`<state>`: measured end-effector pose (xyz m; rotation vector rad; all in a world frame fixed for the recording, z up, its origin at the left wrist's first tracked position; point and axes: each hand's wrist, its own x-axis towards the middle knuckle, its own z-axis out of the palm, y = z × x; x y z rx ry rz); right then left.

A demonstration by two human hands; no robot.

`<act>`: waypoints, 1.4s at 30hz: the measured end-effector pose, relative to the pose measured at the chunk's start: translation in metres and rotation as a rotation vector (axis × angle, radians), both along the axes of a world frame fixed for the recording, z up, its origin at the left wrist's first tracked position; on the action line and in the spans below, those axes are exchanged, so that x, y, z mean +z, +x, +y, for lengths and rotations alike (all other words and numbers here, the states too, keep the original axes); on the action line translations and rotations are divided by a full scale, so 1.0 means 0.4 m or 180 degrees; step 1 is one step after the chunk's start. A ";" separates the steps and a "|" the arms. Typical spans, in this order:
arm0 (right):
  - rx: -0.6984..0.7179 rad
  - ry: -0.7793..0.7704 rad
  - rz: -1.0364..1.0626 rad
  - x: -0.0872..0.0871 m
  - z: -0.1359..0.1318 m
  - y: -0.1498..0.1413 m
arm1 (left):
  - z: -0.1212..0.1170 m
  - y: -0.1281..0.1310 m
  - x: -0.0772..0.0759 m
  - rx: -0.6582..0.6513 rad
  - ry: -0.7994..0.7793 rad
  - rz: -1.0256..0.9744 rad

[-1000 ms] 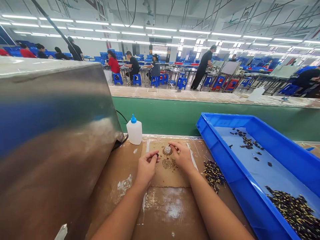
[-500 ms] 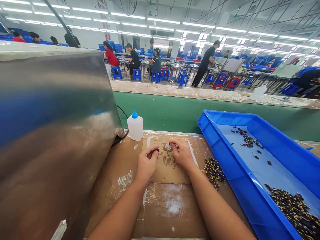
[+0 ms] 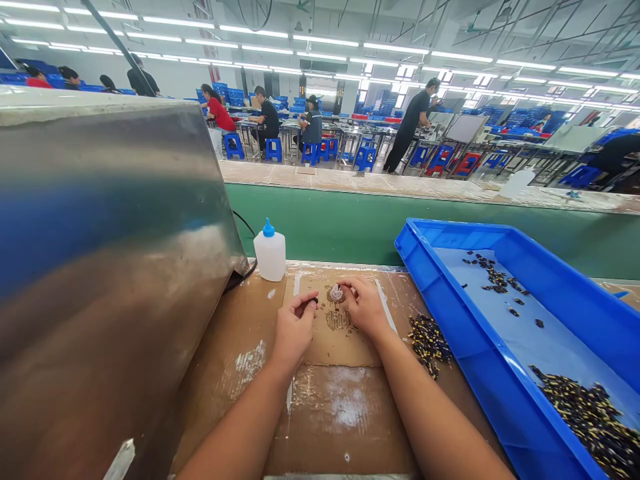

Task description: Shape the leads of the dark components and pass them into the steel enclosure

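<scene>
My left hand (image 3: 295, 323) is closed in a pinch around a small black piece (image 3: 315, 301), held above the left part of a cardboard sheet (image 3: 320, 350). Opposite it, my right hand (image 3: 365, 305) has thumb and forefinger pressed together on what looks like a small dark piece, mostly hidden by the fingers. Those fingertips touch or hover at the edge of a whitish, glue-like mound (image 3: 335, 293) on the cardboard. Just below the mound lies a worn, ridged patch (image 3: 338, 320). A pile of small black-and-yellow pieces (image 3: 429, 343) lies right of my right forearm.
A blue tray (image 3: 470, 347) at the right holds more black-and-yellow pieces (image 3: 590, 413). A white bottle with a blue cap (image 3: 271, 255) stands behind my left hand. A large metal housing (image 3: 110, 267) blocks the left side. Beyond the green divider (image 3: 320, 217), people sit and stand at tables.
</scene>
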<state>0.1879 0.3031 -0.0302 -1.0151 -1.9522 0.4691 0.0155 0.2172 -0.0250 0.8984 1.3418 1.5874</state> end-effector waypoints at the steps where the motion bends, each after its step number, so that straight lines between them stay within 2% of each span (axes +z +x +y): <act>1: 0.0000 -0.0010 0.0011 -0.002 0.001 0.000 | 0.000 0.000 0.000 0.0002 -0.0009 -0.0010; 6: -0.0070 -0.0011 0.0047 -0.009 0.004 0.003 | 0.002 0.001 0.000 0.0009 0.0007 -0.0070; 10: -0.0387 0.0084 0.0249 0.015 -0.016 0.009 | 0.005 0.002 -0.001 0.0001 0.0077 -0.0329; 14: -0.0810 0.0561 0.0626 0.056 -0.056 0.013 | 0.007 0.001 -0.006 -0.0071 0.0035 -0.0359; 16: -0.0967 0.0760 0.0814 0.062 -0.064 0.011 | 0.008 0.002 -0.009 -0.0089 0.0005 -0.0348; 20: -0.0727 0.0490 0.0565 0.048 -0.051 0.012 | 0.008 0.006 -0.017 -0.0077 0.0004 -0.0344; 24: -0.0904 0.0255 0.0905 0.032 -0.052 0.023 | 0.005 0.008 -0.022 -0.0065 -0.0056 -0.0590; 26: -0.0752 -0.0142 0.1176 0.022 -0.063 0.024 | 0.005 0.008 -0.022 -0.0075 -0.0093 -0.0565; 29: -0.0259 -0.0840 0.1651 0.009 -0.080 0.015 | 0.007 0.006 -0.021 -0.0077 -0.0118 -0.0522; 33: 0.0241 -0.1315 0.1904 0.012 -0.099 -0.006 | 0.010 0.007 -0.014 -0.0076 -0.0065 -0.0809; 37: 0.0463 -0.1364 0.1844 0.021 -0.120 -0.019 | 0.005 0.012 -0.002 -0.0078 -0.0032 -0.1048; 42: 0.0462 -0.1051 0.1535 0.028 -0.142 -0.021 | -0.005 0.019 0.025 -0.0104 0.0059 -0.1282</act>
